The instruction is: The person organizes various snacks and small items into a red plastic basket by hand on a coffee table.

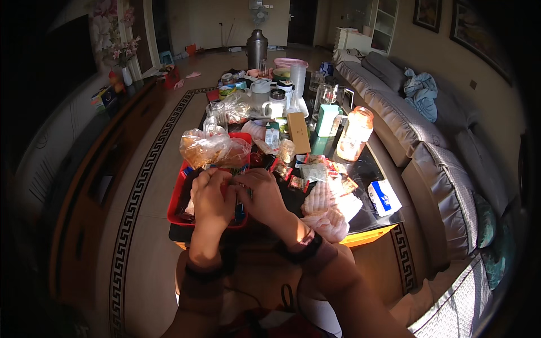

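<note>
My left hand [211,196] and my right hand [262,192] meet over a red plastic tray [172,207] at the near left of a black coffee table. Their fingertips pinch together around something small, which the fingers mostly hide. Behind my hands, a clear plastic bag [207,148] with brown contents lies across the tray's far part. Several small wrapped packets [298,182] are scattered right of my right hand. Nearer me lies a crumpled pink and white cloth [325,207].
At the table's right stand a clear jar with an orange lid [355,135] and a tissue pack [383,197]. Farther back are a tan box [298,133], a white mug [274,109], stacked plastic cups [298,82] and a metal flask [257,48]. A grey sofa [380,114] runs along the right.
</note>
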Demonstrator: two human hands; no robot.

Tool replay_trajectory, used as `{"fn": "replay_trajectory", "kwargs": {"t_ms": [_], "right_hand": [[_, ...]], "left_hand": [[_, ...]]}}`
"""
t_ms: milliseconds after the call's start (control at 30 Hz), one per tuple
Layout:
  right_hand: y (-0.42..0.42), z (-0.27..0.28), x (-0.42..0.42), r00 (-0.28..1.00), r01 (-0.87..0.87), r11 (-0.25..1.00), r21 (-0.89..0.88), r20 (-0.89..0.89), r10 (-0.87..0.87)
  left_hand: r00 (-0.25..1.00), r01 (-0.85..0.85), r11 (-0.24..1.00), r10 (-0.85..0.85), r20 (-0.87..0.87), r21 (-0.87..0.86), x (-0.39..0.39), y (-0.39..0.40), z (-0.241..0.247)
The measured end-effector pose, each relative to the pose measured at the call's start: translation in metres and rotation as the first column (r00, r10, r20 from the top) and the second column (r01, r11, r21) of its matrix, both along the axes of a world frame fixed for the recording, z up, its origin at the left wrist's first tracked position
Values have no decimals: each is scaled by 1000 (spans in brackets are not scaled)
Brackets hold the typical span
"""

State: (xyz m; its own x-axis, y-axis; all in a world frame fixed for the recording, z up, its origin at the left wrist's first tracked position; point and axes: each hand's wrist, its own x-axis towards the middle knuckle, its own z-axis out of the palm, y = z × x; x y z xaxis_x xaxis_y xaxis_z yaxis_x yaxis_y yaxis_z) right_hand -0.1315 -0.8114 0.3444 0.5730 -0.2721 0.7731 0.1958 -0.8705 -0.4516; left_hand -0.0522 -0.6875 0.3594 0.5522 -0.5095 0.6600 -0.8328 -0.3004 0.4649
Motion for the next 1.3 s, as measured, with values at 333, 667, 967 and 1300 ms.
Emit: {"fn": "replay_trajectory", "kwargs": {"t_ms": [333,667,967,1300], "right_hand": [[-122,-11,-69,826,552,834,-9,-127,-549],[-218,-69,-164,383,852,520,-58,-610,-694],[-239,-75,-163,390,795,607,5,-770,-504],[-235,-53,-161,276,790,612,-19,-881,-384]], "left_hand": [[890,455,890,-453,42,-21,-84,-57,1],[854,477,806,-519,32,351,-89,-201,-57],[828,426,666,-560,32,612,-80,-320,-89],[866,377,568,-495,-62,731,-94,-347,-74]]}}
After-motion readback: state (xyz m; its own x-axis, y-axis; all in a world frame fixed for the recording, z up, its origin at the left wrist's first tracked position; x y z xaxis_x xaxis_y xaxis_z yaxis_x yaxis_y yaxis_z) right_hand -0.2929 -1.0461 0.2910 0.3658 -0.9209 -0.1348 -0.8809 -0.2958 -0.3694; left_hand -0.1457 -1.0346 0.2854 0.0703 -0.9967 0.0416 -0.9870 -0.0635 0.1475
